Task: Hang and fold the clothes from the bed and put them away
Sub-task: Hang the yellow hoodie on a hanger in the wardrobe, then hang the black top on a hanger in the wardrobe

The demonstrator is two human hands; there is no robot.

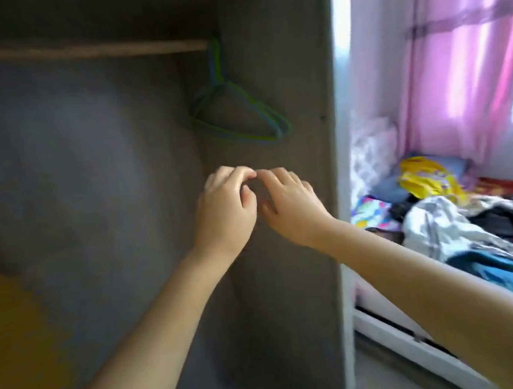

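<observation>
Both hands, left hand and right hand, are raised empty with loosely curled fingers below the green-and-blue wire hangers, presumably to fetch one, while the mixed-colour heap of clothes lies on the bed.

pink curtain over the window; yellow surface at lower left.
</observation>
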